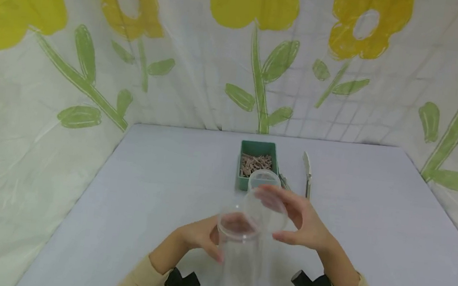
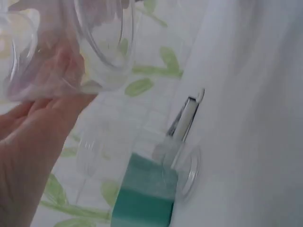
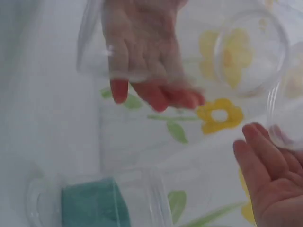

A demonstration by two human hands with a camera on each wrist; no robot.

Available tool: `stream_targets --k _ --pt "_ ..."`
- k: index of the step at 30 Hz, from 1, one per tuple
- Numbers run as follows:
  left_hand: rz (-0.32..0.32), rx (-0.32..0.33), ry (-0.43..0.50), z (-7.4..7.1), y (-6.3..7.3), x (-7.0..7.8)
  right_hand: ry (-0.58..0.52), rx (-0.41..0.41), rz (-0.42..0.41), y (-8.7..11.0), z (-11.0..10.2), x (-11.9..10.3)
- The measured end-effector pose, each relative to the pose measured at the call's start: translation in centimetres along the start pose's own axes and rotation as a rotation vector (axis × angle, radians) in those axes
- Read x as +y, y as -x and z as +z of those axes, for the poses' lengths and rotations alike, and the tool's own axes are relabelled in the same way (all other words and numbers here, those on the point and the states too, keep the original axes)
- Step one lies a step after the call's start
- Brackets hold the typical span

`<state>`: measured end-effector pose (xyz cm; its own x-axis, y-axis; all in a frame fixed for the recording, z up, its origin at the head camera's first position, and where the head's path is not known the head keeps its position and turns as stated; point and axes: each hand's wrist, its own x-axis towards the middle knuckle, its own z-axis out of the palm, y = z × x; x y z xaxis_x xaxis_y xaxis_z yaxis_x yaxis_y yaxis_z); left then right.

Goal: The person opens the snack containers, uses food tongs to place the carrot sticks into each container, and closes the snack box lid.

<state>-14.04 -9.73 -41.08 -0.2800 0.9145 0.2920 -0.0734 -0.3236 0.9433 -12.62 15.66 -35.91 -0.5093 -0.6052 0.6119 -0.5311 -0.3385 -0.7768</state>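
My left hand (image 1: 202, 236) holds a tall clear plastic jar (image 1: 239, 265) round its side, just below the rim; the far fingers show through the clear wall. The jar (image 3: 90, 52) has an open round mouth, and its lower part is blurred in the head view. In my right hand (image 1: 309, 219) is a clear round lid (image 1: 269, 215), tilted, pinched between fingers and thumb beside the jar's mouth. Behind both hands stands a second clear container (image 1: 265, 177), which also shows in the right wrist view, overlapping a green tray (image 1: 242, 184).
Small brownish pieces (image 1: 256, 163) fill the bottom of the green tray. To the tray's right lies a knife (image 1: 307, 174), with another slim metal tool (image 1: 284, 182) partly hidden near the tray's corner. A flower-printed curtain (image 1: 202, 79) surrounds the pale tabletop (image 1: 159, 168).
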Motion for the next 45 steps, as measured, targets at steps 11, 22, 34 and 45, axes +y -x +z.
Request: stream_targets --k 11,22,34,45 --pt "-0.196 0.922 -0.299 -4.1 1.4 -1.2 0.385 0.222 0.393 2.0 0.2 0.6" --pt "-0.265 1.040 -0.424 -4.7 1.0 -3.3 0.662 0.226 0.533 2.3 2.8 3.0" --pt "-0.296 0.981 -0.530 -5.4 0.7 -2.9 0.714 -0.099 0.680 1.7 4.6 6.4" --pt "-0.354 0.913 -0.476 -6.1 1.2 -2.4 0.792 -0.139 0.737 0.2 5.8 8.8"
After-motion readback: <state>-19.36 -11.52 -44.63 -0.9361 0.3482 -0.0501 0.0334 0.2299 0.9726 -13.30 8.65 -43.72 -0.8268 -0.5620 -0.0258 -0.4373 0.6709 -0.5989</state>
